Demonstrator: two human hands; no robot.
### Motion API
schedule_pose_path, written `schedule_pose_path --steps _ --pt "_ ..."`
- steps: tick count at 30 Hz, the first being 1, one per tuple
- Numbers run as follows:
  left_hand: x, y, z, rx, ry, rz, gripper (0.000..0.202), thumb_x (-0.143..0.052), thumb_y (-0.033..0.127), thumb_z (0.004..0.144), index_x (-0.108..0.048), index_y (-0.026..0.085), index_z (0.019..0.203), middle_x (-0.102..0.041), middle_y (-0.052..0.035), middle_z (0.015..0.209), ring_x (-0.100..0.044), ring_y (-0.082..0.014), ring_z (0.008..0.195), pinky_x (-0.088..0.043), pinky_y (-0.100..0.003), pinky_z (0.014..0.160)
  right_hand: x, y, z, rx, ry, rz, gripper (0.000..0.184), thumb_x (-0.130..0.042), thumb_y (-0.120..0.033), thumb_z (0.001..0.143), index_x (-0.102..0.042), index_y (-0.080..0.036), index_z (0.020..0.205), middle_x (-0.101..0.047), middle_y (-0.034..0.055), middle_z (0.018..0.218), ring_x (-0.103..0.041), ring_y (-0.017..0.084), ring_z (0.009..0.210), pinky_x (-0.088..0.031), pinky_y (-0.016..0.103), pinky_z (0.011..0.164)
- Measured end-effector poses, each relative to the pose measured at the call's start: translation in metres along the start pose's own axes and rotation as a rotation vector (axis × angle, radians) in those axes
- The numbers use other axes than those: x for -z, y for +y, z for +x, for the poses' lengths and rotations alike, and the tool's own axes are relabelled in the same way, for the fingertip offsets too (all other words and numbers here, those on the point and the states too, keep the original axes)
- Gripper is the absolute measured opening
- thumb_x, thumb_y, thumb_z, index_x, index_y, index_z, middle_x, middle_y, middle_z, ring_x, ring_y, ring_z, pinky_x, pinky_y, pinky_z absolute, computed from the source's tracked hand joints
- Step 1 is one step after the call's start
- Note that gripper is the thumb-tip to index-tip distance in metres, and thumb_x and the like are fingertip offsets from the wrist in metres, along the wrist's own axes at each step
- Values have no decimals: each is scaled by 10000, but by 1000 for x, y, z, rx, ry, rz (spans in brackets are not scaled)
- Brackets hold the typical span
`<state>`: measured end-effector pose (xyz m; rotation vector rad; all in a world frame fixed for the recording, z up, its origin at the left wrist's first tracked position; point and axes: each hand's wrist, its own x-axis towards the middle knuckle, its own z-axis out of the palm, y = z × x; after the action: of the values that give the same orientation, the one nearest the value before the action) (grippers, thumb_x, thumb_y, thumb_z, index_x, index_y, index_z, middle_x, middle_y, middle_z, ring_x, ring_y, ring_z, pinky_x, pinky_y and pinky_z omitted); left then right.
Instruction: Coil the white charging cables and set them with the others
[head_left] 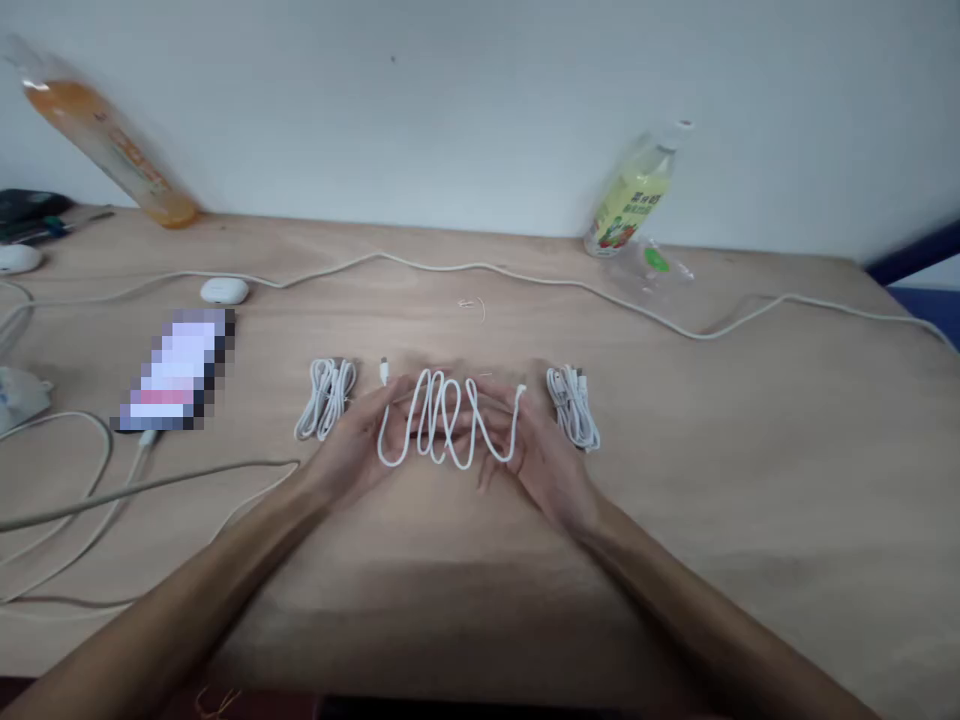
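Note:
A white charging cable (463,466), loosely zigzagged, stretches across both my hands above the table. Its white plug (384,372) sticks up by the left fingers, and its other end is near the right fingers. My left hand (358,438) holds the left side of the loops, fingers curved beneath them. On the other side my right hand (546,455) supports the loops with curled fingers, partly behind the cable. One tied cable bundle (327,398) lies just left of my left hand. Another tied bundle (574,408) is beside my right hand.
A phone (176,370) with a plugged-in cable and a white earbud case (224,291) lie left. A long cable (480,266) crosses behind. Against the wall stand an orange bottle (112,150) and a yellow-green bottle (630,200). Small twist ties (481,308) lie ahead.

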<state>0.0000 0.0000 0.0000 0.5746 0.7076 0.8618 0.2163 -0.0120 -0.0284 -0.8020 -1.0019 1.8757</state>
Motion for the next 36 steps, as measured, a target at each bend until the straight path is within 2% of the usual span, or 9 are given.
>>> schedule_pose_path --steps 6,11,15,17,20,27,30,33,36 --pt "3 -4 -2 34 -42 78 552 -590 472 1105 -601 187 1578 -759 -178 1382 -764 -306 1111 -597 -333 788 -5 10 -4 40 -43 -20 567 -532 -654 1088 -700 -241 1439 -805 146 1225 -794 252 961 -634 276 570" --pt "3 -14 -3 121 -136 47 546 -479 488 1150 -479 280 1655 -745 -168 1394 -779 -291 1072 -620 -411 879 -6 6 -9 59 0 -112 495 -603 -568 1089 -718 -250 1451 -801 131 1230 -775 199 866 -647 267 568" --pt "1 -16 -7 181 -242 78 598 -515 579 1121 -460 254 1620 -786 -154 1185 -804 -278 914 -656 -441 804 -9 2 -12 84 28 -252 429 -593 -509 1110 -733 -278 1443 -813 78 1119 -684 121 640 -637 271 560" --pt "-1 -13 -10 180 -259 155 612 -668 541 1063 -485 242 1563 -778 -101 1079 -808 -254 863 -661 -441 825 -9 1 -14 138 34 -330 389 -595 -474 1114 -734 -299 1433 -809 64 1161 -707 131 694 -659 288 608" --pt "-5 -8 -12 162 -244 346 563 -880 318 921 -570 216 1379 -729 -28 1056 -766 -171 786 -644 -355 796 -10 1 -16 223 29 -468 355 -568 -417 1131 -718 -319 1437 -791 59 1295 -770 173 885 -694 325 722" --pt "-10 -10 -10 51 -172 478 340 -849 229 878 -606 197 1113 -597 63 839 -551 -89 650 -519 -227 575 -14 2 -21 626 3 -954 449 -486 -190 1138 -591 -304 1559 -705 99 1412 -694 250 1309 -621 480 1105" --pt "-12 -9 -10 45 -164 477 315 -872 266 872 -617 187 1039 -540 88 756 -454 -63 579 -438 -207 521 -14 5 -23 753 80 -1179 518 -512 -151 1107 -543 -285 1606 -626 146 1449 -672 281 1292 -639 493 1050" --pt "-12 -9 -12 80 -211 511 346 -825 339 935 -617 183 1163 -562 96 693 -417 -59 507 -363 -201 461 -13 6 -23 825 136 -1299 520 -558 -164 1075 -567 -258 1586 -544 175 1494 -670 298 1231 -663 485 961" --pt "-9 -11 -15 125 -265 560 392 -754 387 985 -567 187 1266 -587 108 614 -444 -76 441 -361 -204 433 -11 3 -21 897 91 -1379 457 -567 -177 1059 -620 -201 1513 -570 185 1443 -657 310 1217 -648 492 966"
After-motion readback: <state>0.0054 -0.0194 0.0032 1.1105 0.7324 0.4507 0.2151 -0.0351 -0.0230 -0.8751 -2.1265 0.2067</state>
